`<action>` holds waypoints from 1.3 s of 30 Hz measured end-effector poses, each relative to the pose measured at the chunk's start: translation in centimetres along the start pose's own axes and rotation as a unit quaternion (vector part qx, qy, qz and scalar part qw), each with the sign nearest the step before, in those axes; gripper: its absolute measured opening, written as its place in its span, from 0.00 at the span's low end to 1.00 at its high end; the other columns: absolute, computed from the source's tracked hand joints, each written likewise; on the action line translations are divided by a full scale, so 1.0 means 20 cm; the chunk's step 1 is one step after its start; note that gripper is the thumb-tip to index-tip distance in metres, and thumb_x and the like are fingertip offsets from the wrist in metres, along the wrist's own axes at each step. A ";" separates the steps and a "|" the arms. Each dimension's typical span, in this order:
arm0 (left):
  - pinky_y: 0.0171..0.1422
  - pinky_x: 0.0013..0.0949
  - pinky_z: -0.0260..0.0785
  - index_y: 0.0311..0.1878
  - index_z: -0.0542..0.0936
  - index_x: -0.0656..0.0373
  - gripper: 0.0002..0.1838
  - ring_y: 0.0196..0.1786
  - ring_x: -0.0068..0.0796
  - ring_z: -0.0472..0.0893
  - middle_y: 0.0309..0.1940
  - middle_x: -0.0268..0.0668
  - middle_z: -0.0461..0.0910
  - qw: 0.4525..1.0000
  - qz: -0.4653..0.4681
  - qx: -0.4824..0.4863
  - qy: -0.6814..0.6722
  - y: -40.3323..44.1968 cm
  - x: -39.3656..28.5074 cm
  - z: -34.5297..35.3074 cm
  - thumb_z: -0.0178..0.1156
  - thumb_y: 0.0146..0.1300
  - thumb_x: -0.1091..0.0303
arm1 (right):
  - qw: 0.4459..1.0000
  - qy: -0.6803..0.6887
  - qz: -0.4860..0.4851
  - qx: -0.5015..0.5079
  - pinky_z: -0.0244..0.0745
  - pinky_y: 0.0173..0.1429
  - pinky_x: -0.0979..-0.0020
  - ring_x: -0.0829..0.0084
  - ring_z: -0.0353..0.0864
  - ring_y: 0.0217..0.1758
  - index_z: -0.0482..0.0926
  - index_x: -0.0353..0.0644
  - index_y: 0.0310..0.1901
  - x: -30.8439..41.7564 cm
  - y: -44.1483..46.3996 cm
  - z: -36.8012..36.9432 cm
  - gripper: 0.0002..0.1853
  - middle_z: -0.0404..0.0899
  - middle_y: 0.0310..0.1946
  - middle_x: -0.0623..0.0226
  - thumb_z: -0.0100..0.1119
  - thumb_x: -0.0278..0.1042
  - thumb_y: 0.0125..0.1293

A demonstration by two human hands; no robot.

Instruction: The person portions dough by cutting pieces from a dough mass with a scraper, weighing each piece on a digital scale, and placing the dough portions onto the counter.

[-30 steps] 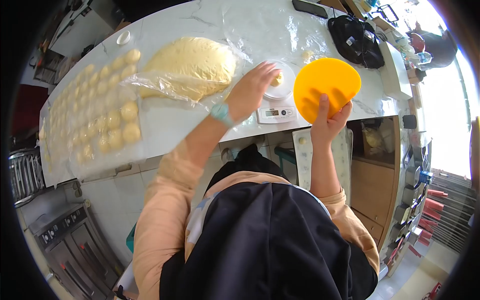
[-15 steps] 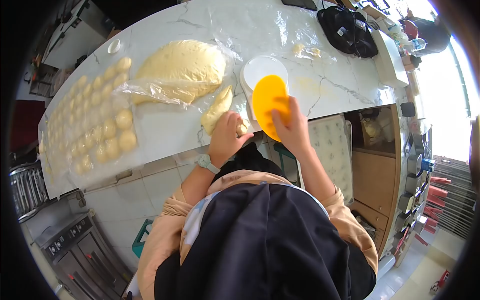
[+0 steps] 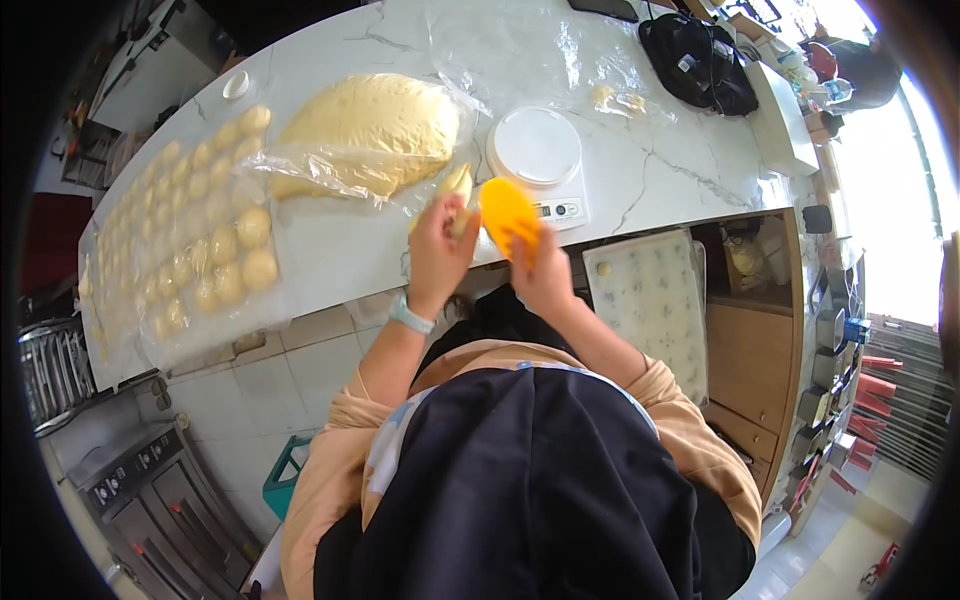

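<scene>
My right hand (image 3: 541,268) grips a yellow round scraper (image 3: 508,212), blurred by motion and tilted near the table's front edge. Just left of it, my left hand (image 3: 440,250) closes on a piece of dough (image 3: 457,185), whose upper end sticks out past the fingers. Behind the scraper stands a white kitchen scale (image 3: 537,146) with nothing on its round plate. A large mass of dough (image 3: 375,125) lies partly under clear plastic film to the left. Farther left, rows of dough balls (image 3: 255,228) rest beneath plastic.
A black bag (image 3: 697,65) and a phone (image 3: 604,9) lie at the back right, near small dough scraps (image 3: 618,100). A small white cup (image 3: 236,86) is at the back left. Below the table's right edge is a tray (image 3: 650,310) with one dough ball.
From the scale, my left hand has come back to the dough piece at the front. The scraper has swung left and down towards that hand. The scale's plate no longer holds dough.
</scene>
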State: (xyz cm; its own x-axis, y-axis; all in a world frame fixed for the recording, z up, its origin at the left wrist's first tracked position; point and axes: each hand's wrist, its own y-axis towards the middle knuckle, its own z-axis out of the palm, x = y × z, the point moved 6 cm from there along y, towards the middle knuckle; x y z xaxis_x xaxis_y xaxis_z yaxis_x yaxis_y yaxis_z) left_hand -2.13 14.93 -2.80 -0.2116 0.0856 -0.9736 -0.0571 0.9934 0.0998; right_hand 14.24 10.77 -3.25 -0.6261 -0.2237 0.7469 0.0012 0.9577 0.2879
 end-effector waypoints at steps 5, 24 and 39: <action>0.59 0.33 0.68 0.60 0.67 0.69 0.34 0.52 0.28 0.76 0.51 0.43 0.73 0.934 -0.200 0.160 -0.247 0.35 -0.03 0.19 0.51 0.68 0.44 | 0.964 0.168 0.092 -0.186 0.73 0.48 0.73 0.73 0.75 0.47 0.63 0.35 0.54 0.04 0.11 -0.36 0.18 0.74 0.45 0.60 0.54 0.32 0.69; 0.41 0.38 0.71 0.36 0.81 0.59 0.08 0.35 0.39 0.77 0.33 0.36 0.77 0.908 0.350 0.158 0.169 -0.10 -0.16 0.34 0.66 0.53 0.71 | 0.932 0.095 0.087 -0.339 0.69 0.53 0.71 0.72 0.73 0.49 0.65 0.35 0.53 -0.06 0.00 -0.71 0.19 0.73 0.44 0.61 0.57 0.35 0.67; 0.55 0.42 0.67 0.41 0.76 0.61 0.10 0.48 0.46 0.74 0.41 0.43 0.76 0.936 0.254 -0.005 0.244 -0.18 0.04 0.10 0.63 0.56 0.74 | 0.996 -0.069 -0.015 0.048 0.78 0.30 0.65 0.57 0.82 0.30 0.69 0.40 0.52 0.27 0.10 -0.10 0.16 0.81 0.34 0.58 0.57 0.29 0.62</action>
State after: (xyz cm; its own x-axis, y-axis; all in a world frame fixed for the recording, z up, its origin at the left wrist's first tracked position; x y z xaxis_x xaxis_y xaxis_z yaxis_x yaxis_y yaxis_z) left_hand -0.16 11.52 -4.27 -0.6343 0.4998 -0.5898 0.1644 0.8327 0.5287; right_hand 12.40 11.17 2.50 -0.7266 -0.2313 0.6469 -0.0896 0.9655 0.2446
